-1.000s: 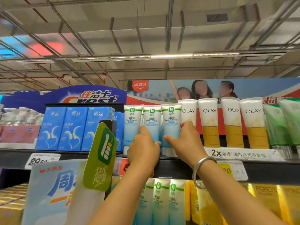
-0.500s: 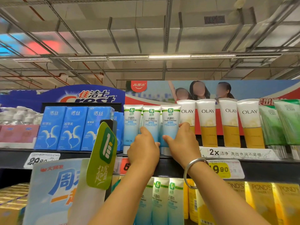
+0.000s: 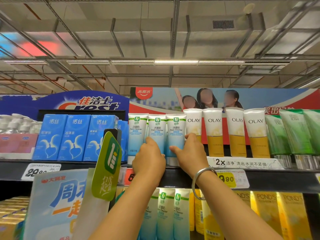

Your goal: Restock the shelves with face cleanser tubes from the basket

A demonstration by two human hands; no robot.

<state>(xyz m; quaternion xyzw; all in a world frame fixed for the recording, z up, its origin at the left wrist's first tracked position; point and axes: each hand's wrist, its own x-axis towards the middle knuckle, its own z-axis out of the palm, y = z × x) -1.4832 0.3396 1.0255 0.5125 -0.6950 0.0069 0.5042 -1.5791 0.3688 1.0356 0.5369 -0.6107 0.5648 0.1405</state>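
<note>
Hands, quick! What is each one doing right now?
Left hand: fingers curled round the middle cleanser tube on the shelf.
Right hand: thumb and fingers pinch the right cleanser tube.

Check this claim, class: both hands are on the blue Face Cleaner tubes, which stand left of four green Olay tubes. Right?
Not quite. The head view shows the Olay tubes are white and yellow, not green. Both the left hand and right hand are on the Face Cleaner tubes.
</note>
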